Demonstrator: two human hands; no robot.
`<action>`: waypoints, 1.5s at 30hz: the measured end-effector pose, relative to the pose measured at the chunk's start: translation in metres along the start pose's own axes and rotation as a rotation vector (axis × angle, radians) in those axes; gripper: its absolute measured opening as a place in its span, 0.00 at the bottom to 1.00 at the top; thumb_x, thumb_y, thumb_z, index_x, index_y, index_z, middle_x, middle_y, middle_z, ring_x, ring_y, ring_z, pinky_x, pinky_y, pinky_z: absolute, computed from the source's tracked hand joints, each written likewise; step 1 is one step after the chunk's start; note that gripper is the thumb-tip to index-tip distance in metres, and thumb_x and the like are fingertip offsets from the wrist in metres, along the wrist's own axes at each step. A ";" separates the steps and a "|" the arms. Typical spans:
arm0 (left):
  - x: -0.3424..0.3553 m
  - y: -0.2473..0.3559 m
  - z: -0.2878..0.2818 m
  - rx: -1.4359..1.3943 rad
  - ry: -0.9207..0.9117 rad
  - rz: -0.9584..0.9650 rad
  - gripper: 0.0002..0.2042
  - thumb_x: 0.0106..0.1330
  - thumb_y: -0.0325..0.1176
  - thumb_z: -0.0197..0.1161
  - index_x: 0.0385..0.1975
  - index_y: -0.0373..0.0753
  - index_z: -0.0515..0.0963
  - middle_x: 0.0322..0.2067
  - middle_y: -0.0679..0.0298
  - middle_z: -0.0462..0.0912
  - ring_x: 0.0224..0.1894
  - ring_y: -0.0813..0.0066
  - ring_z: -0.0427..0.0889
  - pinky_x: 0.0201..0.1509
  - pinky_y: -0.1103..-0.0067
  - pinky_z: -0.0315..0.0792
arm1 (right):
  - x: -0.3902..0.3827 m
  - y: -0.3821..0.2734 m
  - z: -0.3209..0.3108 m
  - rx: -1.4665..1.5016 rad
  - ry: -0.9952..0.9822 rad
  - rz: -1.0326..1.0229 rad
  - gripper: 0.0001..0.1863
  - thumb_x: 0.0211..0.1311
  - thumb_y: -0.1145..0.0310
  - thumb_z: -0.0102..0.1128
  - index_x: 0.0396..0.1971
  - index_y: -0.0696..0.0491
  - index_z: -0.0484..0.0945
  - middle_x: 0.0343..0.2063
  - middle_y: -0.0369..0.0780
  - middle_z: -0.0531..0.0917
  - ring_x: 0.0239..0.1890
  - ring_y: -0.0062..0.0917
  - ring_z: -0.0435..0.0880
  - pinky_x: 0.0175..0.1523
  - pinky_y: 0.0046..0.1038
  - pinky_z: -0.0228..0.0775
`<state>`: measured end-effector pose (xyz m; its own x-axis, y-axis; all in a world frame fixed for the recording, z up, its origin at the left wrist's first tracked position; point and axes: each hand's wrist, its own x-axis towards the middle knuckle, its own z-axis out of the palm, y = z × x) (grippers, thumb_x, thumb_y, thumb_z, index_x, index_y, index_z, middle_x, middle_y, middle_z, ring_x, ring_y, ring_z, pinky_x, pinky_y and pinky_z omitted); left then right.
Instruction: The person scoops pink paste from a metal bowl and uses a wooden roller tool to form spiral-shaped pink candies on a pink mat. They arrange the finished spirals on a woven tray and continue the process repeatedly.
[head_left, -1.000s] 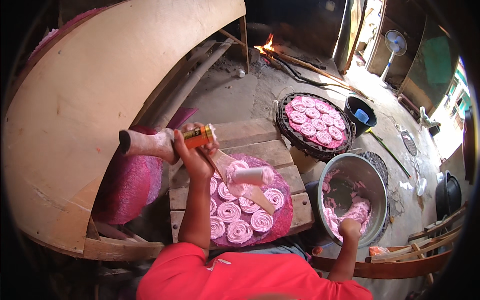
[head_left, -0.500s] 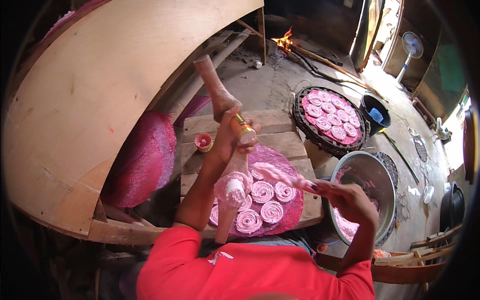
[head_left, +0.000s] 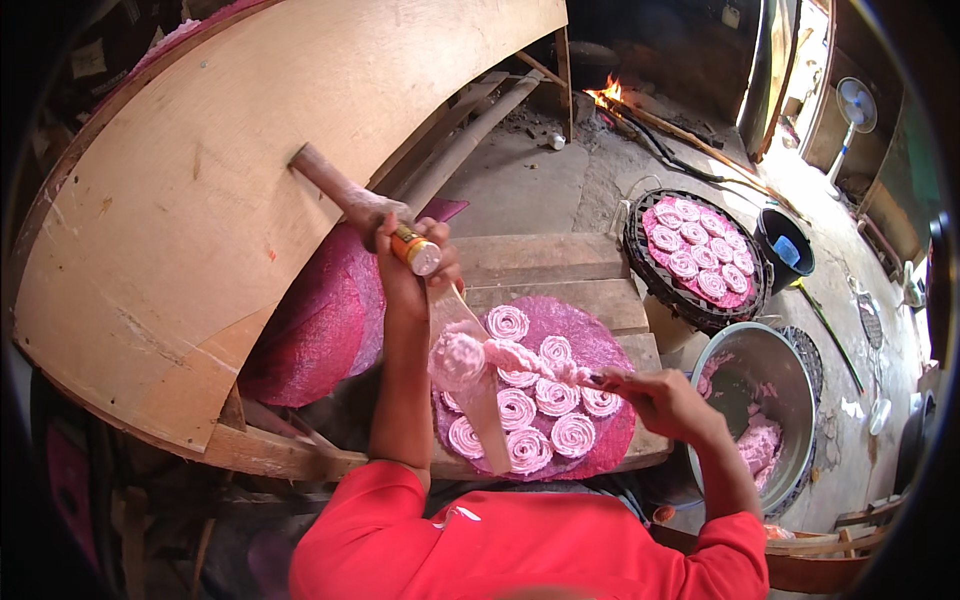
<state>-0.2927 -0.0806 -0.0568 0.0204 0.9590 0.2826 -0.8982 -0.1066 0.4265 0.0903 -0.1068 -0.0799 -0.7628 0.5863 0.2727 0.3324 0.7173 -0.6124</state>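
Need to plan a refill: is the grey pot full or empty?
Neither: the grey pot is partly filled. Pink paste lies heaped at one side, while much of the inside shows bare.

It seems a rough kitchen; a fire (head_left: 606,94) burns, a basin (head_left: 798,395) holds pink paste (head_left: 761,446).

Desk (head_left: 545,255): wooden planks, matt, rough-grained
Curved board (head_left: 210,220) at 10 o'clock: plywood-like, smooth, scuffed
Paddle-shaped tool (head_left: 452,308): pale wood, flat, smooth
Orange cylinder (head_left: 412,247): glossy
Pink paste (head_left: 520,357): soft, matt, lumpy
Basin (head_left: 807,395) at 4 o'clock: grey, metal-looking, dull sheen
Bucket (head_left: 774,228) at 3 o'clock: black, plastic-looking
Shirt (head_left: 550,545) at 6 o'clock: red matt cloth
Floor (head_left: 520,205) at 12 o'clock: rough, concrete-like
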 end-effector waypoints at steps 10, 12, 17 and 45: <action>0.004 -0.038 0.060 0.416 0.418 0.932 0.19 0.66 0.58 0.50 0.30 0.47 0.66 0.27 0.68 0.71 0.13 0.77 0.67 0.11 0.80 0.56 | -0.026 0.013 0.089 0.544 0.285 0.328 0.17 0.67 0.79 0.51 0.55 0.59 0.74 0.37 0.36 0.83 0.34 0.14 0.76 0.40 0.18 0.70; 0.009 -0.058 0.074 0.549 0.465 1.152 0.18 0.68 0.55 0.48 0.30 0.46 0.62 0.26 0.66 0.67 0.20 0.77 0.66 0.19 0.82 0.60 | -0.023 0.012 0.104 0.740 0.336 0.392 0.19 0.69 0.77 0.51 0.59 0.57 0.72 0.31 0.31 0.78 0.27 0.10 0.68 0.30 0.15 0.63; 0.016 -0.092 0.089 0.896 0.334 1.506 0.18 0.68 0.51 0.48 0.31 0.43 0.57 0.24 0.65 0.61 0.26 0.76 0.62 0.28 0.82 0.62 | -0.015 0.003 0.126 1.080 0.357 0.471 0.21 0.70 0.74 0.52 0.62 0.55 0.69 0.28 0.26 0.71 0.25 0.08 0.62 0.27 0.14 0.56; 0.039 -0.092 0.062 0.862 0.337 1.447 0.14 0.68 0.45 0.46 0.26 0.43 0.59 0.26 0.66 0.63 0.26 0.77 0.63 0.29 0.81 0.60 | -0.081 -0.009 0.017 0.746 0.430 0.694 0.17 0.68 0.72 0.53 0.56 0.57 0.75 0.26 0.28 0.74 0.26 0.10 0.67 0.30 0.15 0.60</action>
<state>-0.1820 -0.0499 -0.0318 -0.7197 -0.0409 0.6931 0.3783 -0.8602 0.3421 0.1395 -0.1666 -0.1087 -0.2357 0.9591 -0.1570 0.0848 -0.1407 -0.9864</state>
